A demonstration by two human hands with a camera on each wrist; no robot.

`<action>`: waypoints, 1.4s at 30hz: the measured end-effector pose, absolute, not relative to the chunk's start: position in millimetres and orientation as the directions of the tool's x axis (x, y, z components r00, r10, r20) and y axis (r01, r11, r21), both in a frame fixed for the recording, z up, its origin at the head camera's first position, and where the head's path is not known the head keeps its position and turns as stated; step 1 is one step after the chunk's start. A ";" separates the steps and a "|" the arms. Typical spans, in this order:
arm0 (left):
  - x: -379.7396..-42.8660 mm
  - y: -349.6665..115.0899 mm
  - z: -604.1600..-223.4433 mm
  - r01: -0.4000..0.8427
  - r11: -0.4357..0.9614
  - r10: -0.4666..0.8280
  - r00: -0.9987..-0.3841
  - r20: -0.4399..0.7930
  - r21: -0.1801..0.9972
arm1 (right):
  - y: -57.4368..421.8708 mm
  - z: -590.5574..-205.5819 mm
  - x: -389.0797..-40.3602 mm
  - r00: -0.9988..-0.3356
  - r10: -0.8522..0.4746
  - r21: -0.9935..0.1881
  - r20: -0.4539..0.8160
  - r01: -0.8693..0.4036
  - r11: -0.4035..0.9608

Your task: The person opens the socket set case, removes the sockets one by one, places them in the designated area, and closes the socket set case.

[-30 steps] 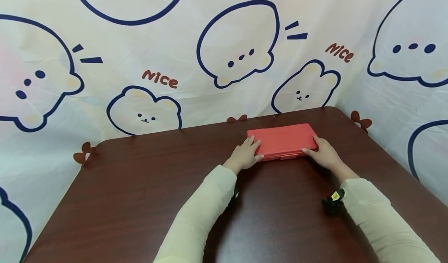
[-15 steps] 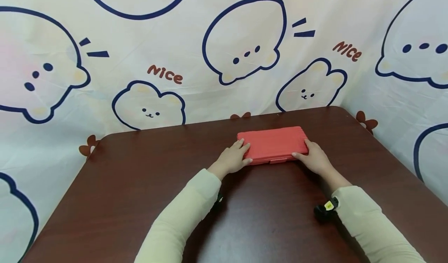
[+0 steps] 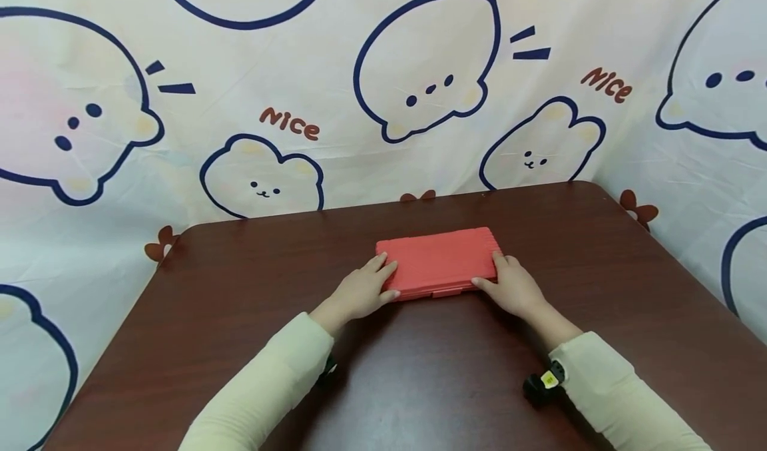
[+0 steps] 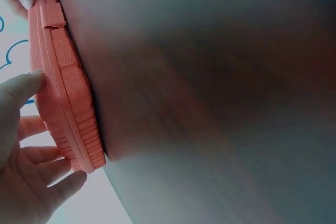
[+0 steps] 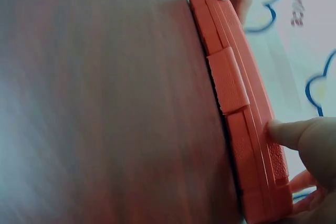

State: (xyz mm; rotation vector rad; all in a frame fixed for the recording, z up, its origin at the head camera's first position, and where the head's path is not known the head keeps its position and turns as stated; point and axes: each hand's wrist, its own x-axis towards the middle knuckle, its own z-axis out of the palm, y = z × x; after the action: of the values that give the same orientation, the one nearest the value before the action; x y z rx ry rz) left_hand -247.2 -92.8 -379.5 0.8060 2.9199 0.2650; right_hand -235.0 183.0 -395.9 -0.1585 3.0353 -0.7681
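A closed red plastic case (image 3: 440, 261) lies flat on the dark brown table (image 3: 252, 291), its front latch (image 5: 229, 81) facing the person. My left hand (image 3: 358, 291) grips the left end, with the thumb at the front edge and the fingers around the ribbed end (image 4: 86, 142). At the opposite end, my right hand (image 3: 514, 288) holds the right corner, its thumb pressing near the front edge and its other fingers around the side. The case's underside and back are hidden, as is whatever it contains.
Behind the table hangs a pale cloth (image 3: 335, 164) printed with cartoon bears, and it continues along both sides. The table's back edge runs a short way beyond the case. A small black camera (image 3: 542, 384) is strapped at the right wrist.
The red case has slid to the left and closer to the person, with both hands moving along on its ends. The head view has shifted slightly. The case stays closed.
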 end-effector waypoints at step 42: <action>-191.0 -176.8 -378.1 0.427 0.843 0.461 -0.887 -0.028 0.326 | 120.8 -393.4 -174.7 -0.929 -0.256 -0.570 0.267 -0.367 0.736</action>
State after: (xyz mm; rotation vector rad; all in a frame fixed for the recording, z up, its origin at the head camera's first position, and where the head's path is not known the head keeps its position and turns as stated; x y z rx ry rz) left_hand -191.0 -176.8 -378.1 0.7042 2.9138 0.4788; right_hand -174.7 120.8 -393.4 -0.5579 3.0847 -1.0723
